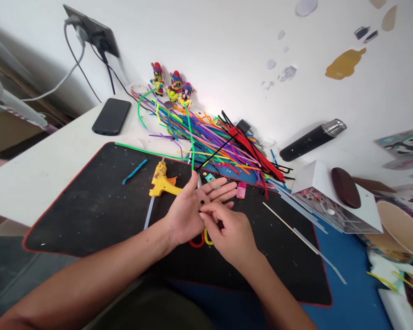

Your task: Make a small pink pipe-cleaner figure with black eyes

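Note:
My left hand (189,211) lies palm up over the black mat with its fingers stretched out. On its palm rests a small round black bead-like piece (202,202). My right hand (232,231) reaches in from the right, thumb and forefinger pinched together against that palm; a tiny dark spot shows at the fingertips, too small to name. Beneath the hands, scissors with red and yellow handles (197,242) are partly hidden. Left of my left hand lies a yellow glue gun (160,179) with a glue stick in it. A pink piece (241,189) sits just beyond my fingertips.
Behind the black mat (99,201) lies a heap of coloured pipe cleaners (223,142), with several small figures (175,86) by the wall. A phone (111,116) is at the left. At the right are a black flask (311,140), a white box (330,197) and loose glue sticks (306,211).

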`<state>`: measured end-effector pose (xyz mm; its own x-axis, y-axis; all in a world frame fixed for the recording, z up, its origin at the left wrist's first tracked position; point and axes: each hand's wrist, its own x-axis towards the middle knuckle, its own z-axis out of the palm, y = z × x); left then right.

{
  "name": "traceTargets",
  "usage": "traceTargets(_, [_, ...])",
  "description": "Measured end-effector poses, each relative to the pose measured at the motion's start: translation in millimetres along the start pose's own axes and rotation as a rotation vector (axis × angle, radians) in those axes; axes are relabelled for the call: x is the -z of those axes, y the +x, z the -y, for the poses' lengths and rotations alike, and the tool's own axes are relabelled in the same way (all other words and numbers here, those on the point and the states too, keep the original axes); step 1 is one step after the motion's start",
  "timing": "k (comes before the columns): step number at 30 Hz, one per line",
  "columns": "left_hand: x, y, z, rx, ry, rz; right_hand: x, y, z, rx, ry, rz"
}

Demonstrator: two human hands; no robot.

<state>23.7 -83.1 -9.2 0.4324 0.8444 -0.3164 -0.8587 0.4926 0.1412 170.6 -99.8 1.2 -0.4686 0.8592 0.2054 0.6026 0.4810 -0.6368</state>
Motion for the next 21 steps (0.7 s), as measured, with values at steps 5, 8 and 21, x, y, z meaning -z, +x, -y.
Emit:
traceTargets(5, [-0.1, 0.3, 0.7, -0.001, 0.021, 0.004, -1.9, -0.7, 0.2, -0.024, 0.042, -0.014])
traceTargets(8, [-0.6, 0.2, -0.5, -0.002, 0.012, -0.004, -1.1, -1.1, -0.4, -0.031, 0.071, -0.033])
traceTargets(21, [0.5, -3.9, -2.0, 0.045, 0.042, 0.048, 2.7, 1.8, -5.1, -0.078, 0.066, -0.092])
